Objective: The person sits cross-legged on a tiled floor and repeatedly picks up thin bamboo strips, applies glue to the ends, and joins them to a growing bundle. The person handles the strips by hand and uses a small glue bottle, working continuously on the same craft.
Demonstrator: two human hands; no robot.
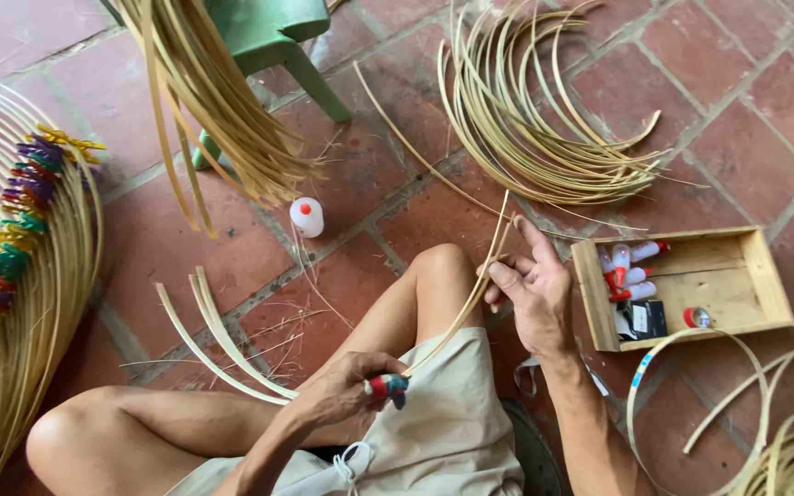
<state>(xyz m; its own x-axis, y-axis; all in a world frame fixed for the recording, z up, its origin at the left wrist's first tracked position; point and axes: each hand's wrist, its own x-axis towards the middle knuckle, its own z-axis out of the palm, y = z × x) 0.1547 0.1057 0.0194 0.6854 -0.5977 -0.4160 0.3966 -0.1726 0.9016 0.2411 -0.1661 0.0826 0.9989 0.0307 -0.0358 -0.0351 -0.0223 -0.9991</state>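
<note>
I sit on a red tiled floor with bare knees. My left hand (346, 386) pinches one end of thin bamboo strips (467, 296), where a small bundle wrapped in red, blue and green tape (388, 387) sits at my fingertips. Over my right knee, my right hand (530, 285) grips the same strips further up. The strips run diagonally between both hands and stick out past the right one.
A small wooden tray (746, 276) at right holds glue bottles and a tape roll. A white bottle with a red cap (306, 217) stands on the floor. Curved bamboo piles (526, 119) lie ahead, hoops with coloured wrappings (2, 266) at left, a green plastic stool (273, 41) behind.
</note>
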